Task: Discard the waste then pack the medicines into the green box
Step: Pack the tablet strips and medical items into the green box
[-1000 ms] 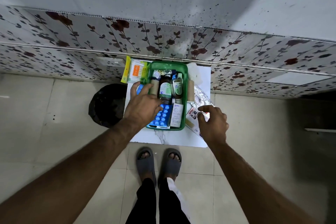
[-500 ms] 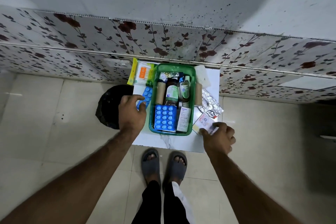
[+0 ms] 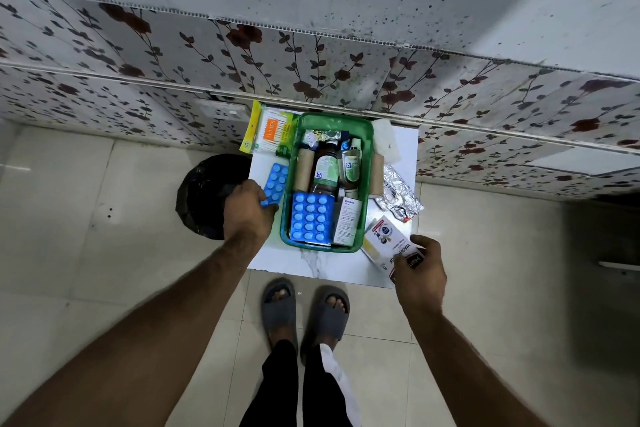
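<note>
Bare forearms, no sleeves; grey slide sandals; black trousers w/ white patch, right leg.

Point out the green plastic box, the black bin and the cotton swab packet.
Green plastic box [image 3: 286,218]: head view, bare left wall.
Black round bin [image 3: 201,191]: head view, its dark liner.
Yellow-edged cotton swab packet [image 3: 272,132]: head view, orange label.

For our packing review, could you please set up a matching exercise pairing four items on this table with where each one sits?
Items:
1. large blue blister pack
2. small blue blister strip
3. crumpled silver foil sheet
4. yellow-edged cotton bud packet

Places:
A. on the table, right of the green plastic box
B. pinched at its near end by the left hand
C. against the wall, left of the box
D. inside the box

Pairs: 1-D, 2-B, 3-A, 4-C
</note>
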